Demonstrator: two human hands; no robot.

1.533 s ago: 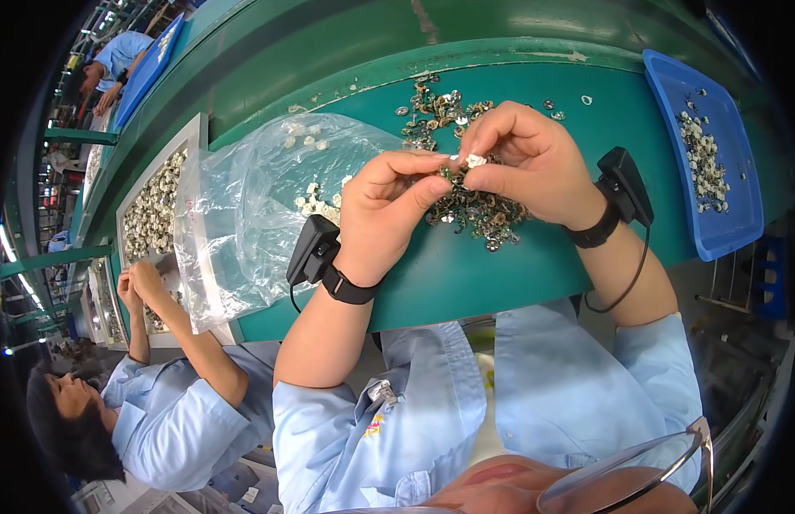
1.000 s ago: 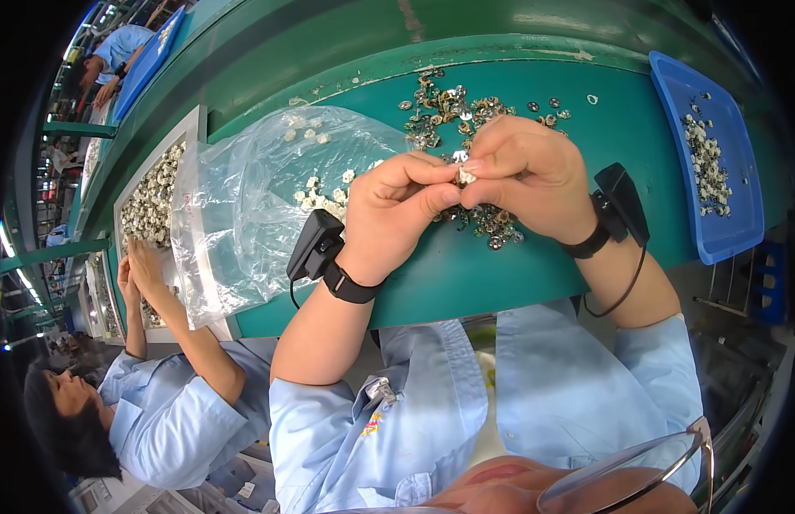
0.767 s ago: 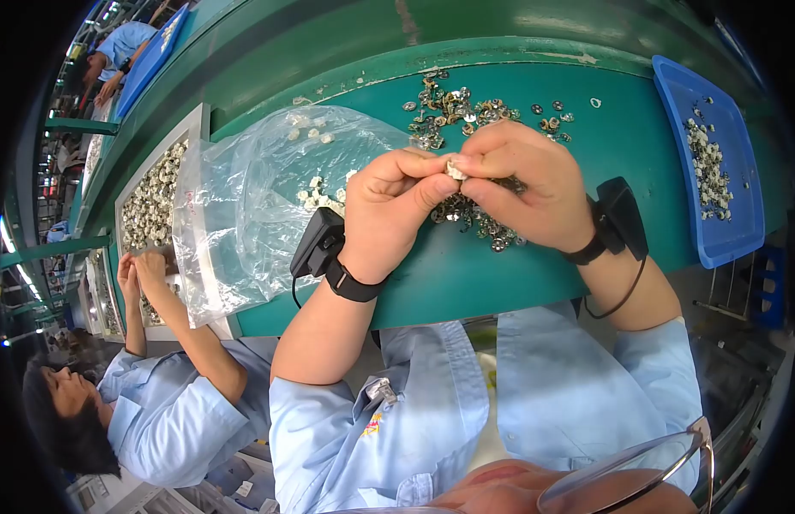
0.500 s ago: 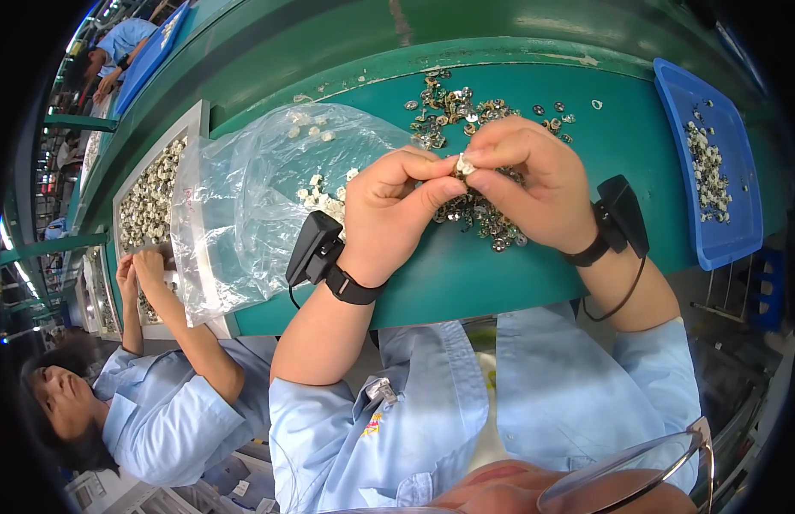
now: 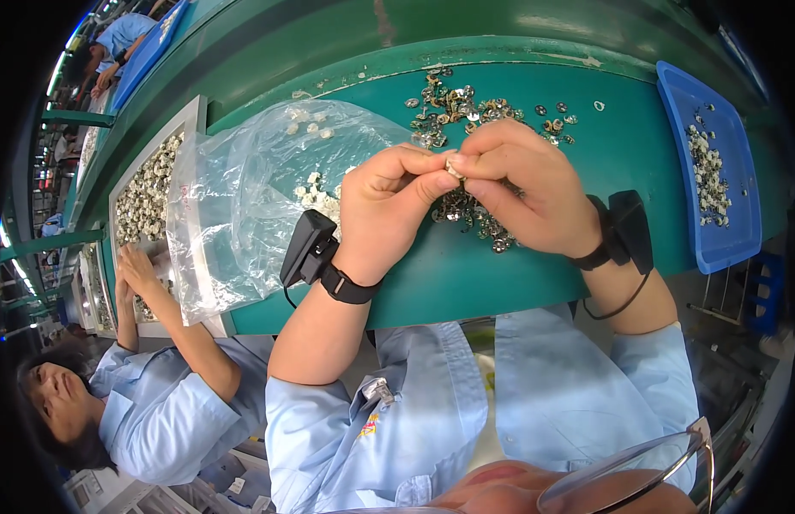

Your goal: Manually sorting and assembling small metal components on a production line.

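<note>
Between the fingertips of both hands is a small white plastic part point(image 5: 453, 168), mostly covered by the fingers. My left hand point(image 5: 390, 201) pinches it from the left with thumb and forefinger. On its other side my right hand point(image 5: 528, 187) grips it, forefinger and thumb bent around it. Below and behind the hands spreads a loose pile of small round metal pieces point(image 5: 476, 214), silver and brass coloured. More white parts point(image 5: 316, 199) lie in a clear plastic bag point(image 5: 243, 163) left of my left hand.
At the right stands a blue tray point(image 5: 725, 248) with a heap of white and metal pieces. The green table point(image 5: 414, 295) ends near my body. At the left, a co-worker's hands point(image 5: 136, 272) are over a pale-framed tray point(image 5: 192, 120) full of white parts.
Both hands have shifted slightly left, and the white part has turned and is more covered by the fingers. The co-worker's hands have moved closer together.
</note>
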